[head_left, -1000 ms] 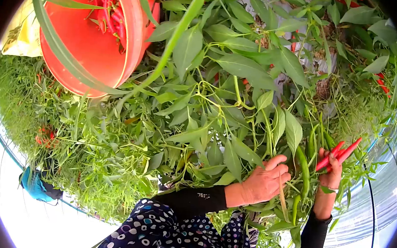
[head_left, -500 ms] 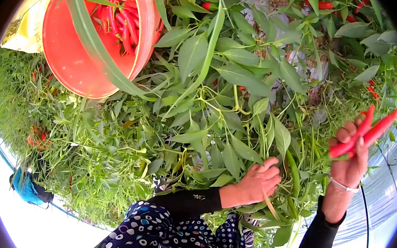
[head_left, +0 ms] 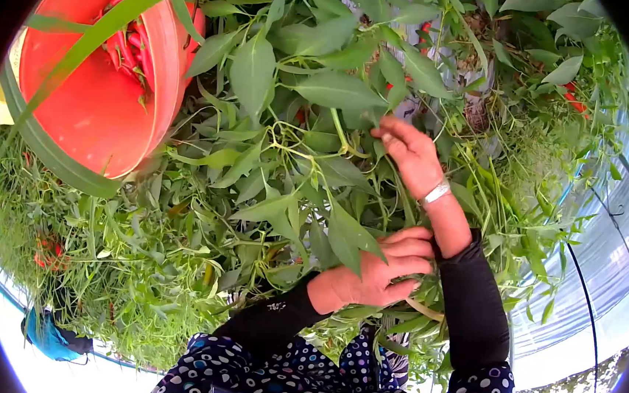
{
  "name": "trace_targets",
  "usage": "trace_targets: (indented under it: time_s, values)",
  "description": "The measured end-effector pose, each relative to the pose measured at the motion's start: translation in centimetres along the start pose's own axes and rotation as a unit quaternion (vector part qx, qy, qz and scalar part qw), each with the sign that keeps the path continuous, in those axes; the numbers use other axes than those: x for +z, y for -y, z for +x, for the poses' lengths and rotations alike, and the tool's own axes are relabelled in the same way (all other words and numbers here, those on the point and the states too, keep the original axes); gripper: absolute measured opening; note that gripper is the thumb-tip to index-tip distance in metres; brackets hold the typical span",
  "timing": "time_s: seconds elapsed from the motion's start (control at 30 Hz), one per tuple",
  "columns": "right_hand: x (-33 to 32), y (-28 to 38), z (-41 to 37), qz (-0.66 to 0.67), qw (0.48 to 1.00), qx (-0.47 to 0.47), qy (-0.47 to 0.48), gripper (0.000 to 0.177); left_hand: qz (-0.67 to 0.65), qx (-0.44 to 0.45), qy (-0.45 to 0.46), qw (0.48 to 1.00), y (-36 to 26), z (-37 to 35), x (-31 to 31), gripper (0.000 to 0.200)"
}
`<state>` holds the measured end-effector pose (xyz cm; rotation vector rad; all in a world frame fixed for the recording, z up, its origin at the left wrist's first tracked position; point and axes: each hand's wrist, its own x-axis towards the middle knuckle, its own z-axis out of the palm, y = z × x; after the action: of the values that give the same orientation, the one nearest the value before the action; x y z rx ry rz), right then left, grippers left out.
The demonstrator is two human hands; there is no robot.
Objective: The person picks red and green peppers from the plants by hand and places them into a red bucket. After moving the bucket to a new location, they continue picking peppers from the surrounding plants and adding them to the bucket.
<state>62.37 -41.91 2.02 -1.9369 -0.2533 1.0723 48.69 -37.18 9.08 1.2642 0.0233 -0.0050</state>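
Note:
My left hand (head_left: pixel 379 272) is low in the middle, among the pepper plant's leaves, its fingers spread and nothing visible between them. Above and right of it, my right hand (head_left: pixel 410 156), with a bracelet (head_left: pixel 437 191) at the wrist, reaches left beside a large leaf (head_left: pixel 341 93). Its fingers are stretched out, and no pepper shows in them. At upper left, an orange-red bucket (head_left: pixel 77 115) lies tilted towards me with several red chili peppers (head_left: pixel 123 48) inside. Long blades of grass cross in front of it.
Red peppers (head_left: pixel 575 99) hang in the foliage at upper right, with others (head_left: pixel 50 253) at far left. Translucent plastic sheeting (head_left: pixel 564 305) and a dark cord run down the right side. A blue and black item (head_left: pixel 56 337) lies at lower left.
My right hand has moved left and up; the two red peppers it held are no longer visible in it. My left hand has shifted slightly left and spread its fingers. The bucket appears further left.

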Motion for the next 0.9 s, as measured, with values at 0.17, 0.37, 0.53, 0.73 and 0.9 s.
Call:
trace_targets:
  time_s: [0.17, 0.37, 0.53, 0.73, 0.9]
  values:
    - [1.5, 3.1, -2.2, -0.348, 0.923, -0.082, 0.141, 0.037, 0.167, -0.072, -0.385, 0.905, -2.6, 0.0, -5.8, 0.055]
    - [4.8, 4.4, -3.2, -0.336, 0.928, -0.098, 0.127, 0.035, 0.125, -0.272, -0.495, 0.816, 0.3, -0.6, -10.2, 0.090]
    - [2.2, 2.7, -3.9, -0.311, 0.927, -0.125, 0.168, 0.038, -0.084, -0.232, -0.556, 0.794, 0.5, 0.5, -10.9, 0.081]
    - [0.3, 1.3, -4.7, -0.242, 0.945, -0.139, 0.172, 0.042, -0.108, -0.222, -0.524, 0.815, 1.3, 0.9, -10.4, 0.050]
    - [-1.3, 2.6, -2.4, -0.121, 0.973, -0.136, 0.141, 0.038, -0.088, -0.243, -0.397, 0.881, 0.5, 1.4, -11.0, 0.041]
